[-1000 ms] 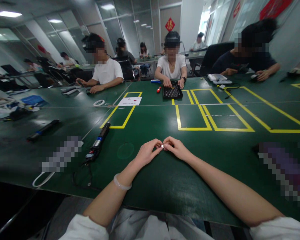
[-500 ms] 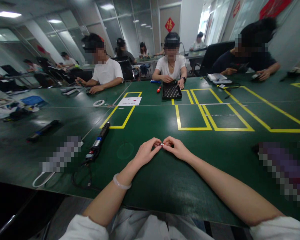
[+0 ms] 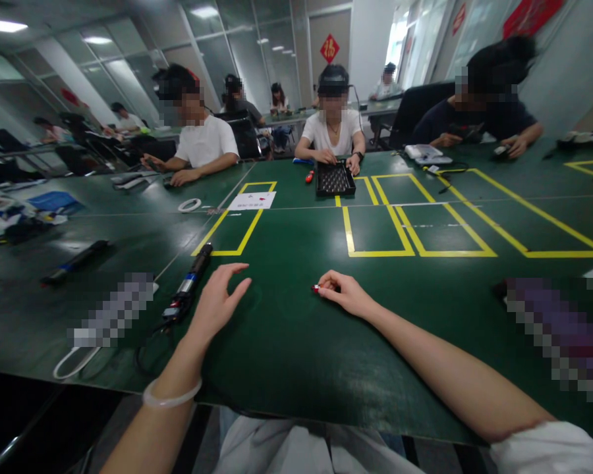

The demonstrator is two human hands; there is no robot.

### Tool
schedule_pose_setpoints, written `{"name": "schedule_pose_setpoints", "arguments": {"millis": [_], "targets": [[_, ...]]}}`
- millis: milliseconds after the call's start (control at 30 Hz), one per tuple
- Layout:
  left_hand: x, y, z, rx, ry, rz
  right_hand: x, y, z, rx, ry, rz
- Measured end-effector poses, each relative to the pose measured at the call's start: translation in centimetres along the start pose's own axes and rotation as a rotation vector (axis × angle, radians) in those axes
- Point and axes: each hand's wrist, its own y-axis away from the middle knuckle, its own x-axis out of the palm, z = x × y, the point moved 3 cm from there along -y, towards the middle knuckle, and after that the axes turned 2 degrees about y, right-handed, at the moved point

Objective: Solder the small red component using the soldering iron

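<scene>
Between the thumb and fingers of my right hand (image 3: 344,293) is a small red and white piece (image 3: 316,288), too small to name its kind. That hand rests low over the green table (image 3: 296,355), in front of me. My left hand (image 3: 220,299) is apart from it, fingers and thumb spread, holding nothing. Just left of this hand lies an electric screwdriver (image 3: 188,286) with a black and silver body, a blue band and a cable.
Yellow tape rectangles (image 3: 379,253) mark the table beyond my hands. A paper sheet (image 3: 252,200) and a white tape roll (image 3: 190,205) lie further left. Across the table a person handles a black tray (image 3: 335,191). A second dark tool (image 3: 76,262) lies far left.
My left hand has let go of the small piece, opened and moved left towards the screwdriver. My right hand stays in place with the piece. The view has shifted slightly.
</scene>
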Motion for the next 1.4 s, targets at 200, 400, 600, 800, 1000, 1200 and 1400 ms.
{"name": "schedule_pose_setpoints", "arguments": {"millis": [200, 400, 600, 800, 1000, 1200, 1400], "targets": [[-2.8, 4.9, 13.2, -0.412, -0.436, 0.084, 0.1, 0.0, -0.2, 0.011, 0.0, 0.011], [-3.0, 7.3, 17.6, -0.474, -0.351, 0.176, 0.2, 0.0, 0.1, 0.027, 0.012, 0.021], [-3.1, 6.0, 18.1, -0.381, -0.275, 0.195, 0.3, -0.1, 0.3, 0.028, 0.025, 0.013], [-3.0, 5.9, 16.1, -0.382, -0.242, 0.182, 0.4, -0.1, 0.0, 0.024, 0.04, 0.018], [-2.0, 6.0, 13.0, -0.412, -0.261, 0.176, 0.4, -0.1, 0.1, 0.023, 0.043, 0.022], [0.3, 4.8, 7.3, -0.344, -0.292, 0.237, 0.5, 0.0, 0.3, 0.02, 0.054, 0.028], [3.8, 2.2, 0.3, -0.187, -0.284, 0.29, 0.6, 0.0, 0.2, -0.012, 0.096, 0.047]]}}
